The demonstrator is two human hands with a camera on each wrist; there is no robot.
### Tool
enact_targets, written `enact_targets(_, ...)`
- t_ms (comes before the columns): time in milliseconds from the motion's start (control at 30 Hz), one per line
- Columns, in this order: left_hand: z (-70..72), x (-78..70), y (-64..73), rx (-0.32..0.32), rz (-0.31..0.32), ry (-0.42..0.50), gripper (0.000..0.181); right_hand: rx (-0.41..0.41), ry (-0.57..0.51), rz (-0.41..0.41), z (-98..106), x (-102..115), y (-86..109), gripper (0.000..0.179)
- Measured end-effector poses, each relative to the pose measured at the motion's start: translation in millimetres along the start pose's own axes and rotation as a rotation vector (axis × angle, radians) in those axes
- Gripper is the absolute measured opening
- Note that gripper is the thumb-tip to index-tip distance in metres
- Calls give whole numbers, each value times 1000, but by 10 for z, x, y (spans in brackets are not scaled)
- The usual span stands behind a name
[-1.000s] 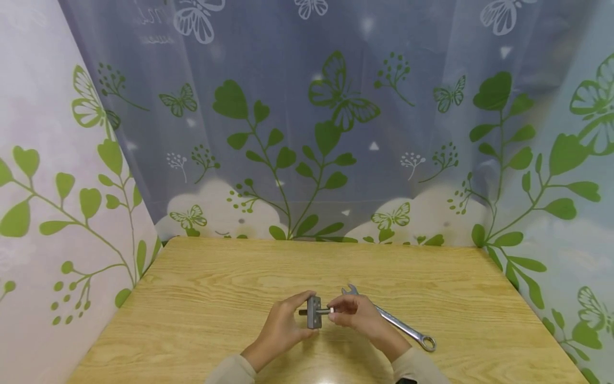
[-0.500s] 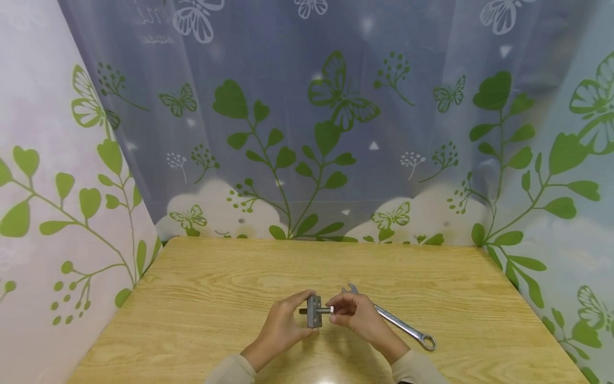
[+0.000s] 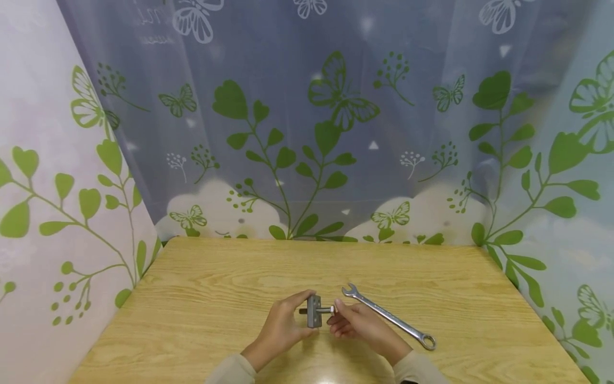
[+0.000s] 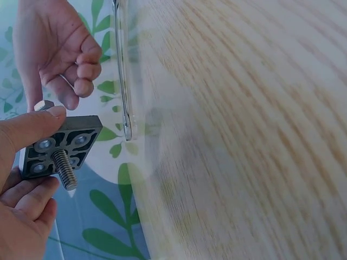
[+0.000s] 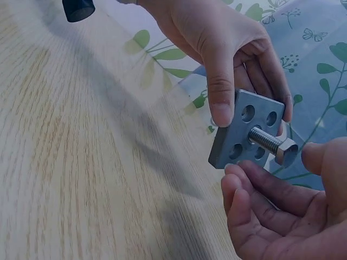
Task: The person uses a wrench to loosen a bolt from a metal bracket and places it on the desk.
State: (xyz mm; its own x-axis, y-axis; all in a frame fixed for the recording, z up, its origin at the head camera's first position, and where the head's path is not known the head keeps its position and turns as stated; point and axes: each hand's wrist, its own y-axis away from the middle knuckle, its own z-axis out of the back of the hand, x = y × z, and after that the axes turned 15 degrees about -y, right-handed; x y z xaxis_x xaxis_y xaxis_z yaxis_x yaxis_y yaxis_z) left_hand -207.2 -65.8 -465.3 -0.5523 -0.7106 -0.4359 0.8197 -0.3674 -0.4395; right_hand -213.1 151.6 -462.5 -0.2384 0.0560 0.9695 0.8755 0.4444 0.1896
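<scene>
A grey metal block point(image 3: 314, 312) with several round holes is held on edge by my left hand point(image 3: 283, 322), thumb on one edge and fingers on the opposite one. Through its middle runs a hex bolt point(image 5: 264, 140), whose threaded end sticks out the far side in the left wrist view. My right hand point(image 3: 362, 326) is at the bolt's head point(image 5: 286, 153); its thumb tip is very near the head, and whether it touches is unclear. The other fingers point(image 5: 271, 200) hang loosely bent below the bolt, not wrapped round it.
A combination wrench point(image 3: 390, 318) lies slantwise on the wooden table point(image 3: 230, 277), just beyond and right of my right hand. Curtains point(image 3: 297, 176) with green leaves and butterflies stand behind the table and at both sides.
My right fingers have come off the bolt head and swung down below it, the thumb now at the head. My left hand and the block have stayed in place.
</scene>
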Motion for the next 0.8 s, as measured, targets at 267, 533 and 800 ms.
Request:
enact_targets(267,0,-12,-10,-4,-20,-3,69,14,-102,-82,-19,32,-32,50)
enact_targets(533,14,-11,-22,16,-8,14,69,-34,-25,66,9,75,-14,36)
enact_targets(800,35,-4,-36,23,-4,42,68,-98,55,199,-31,87,13,39)
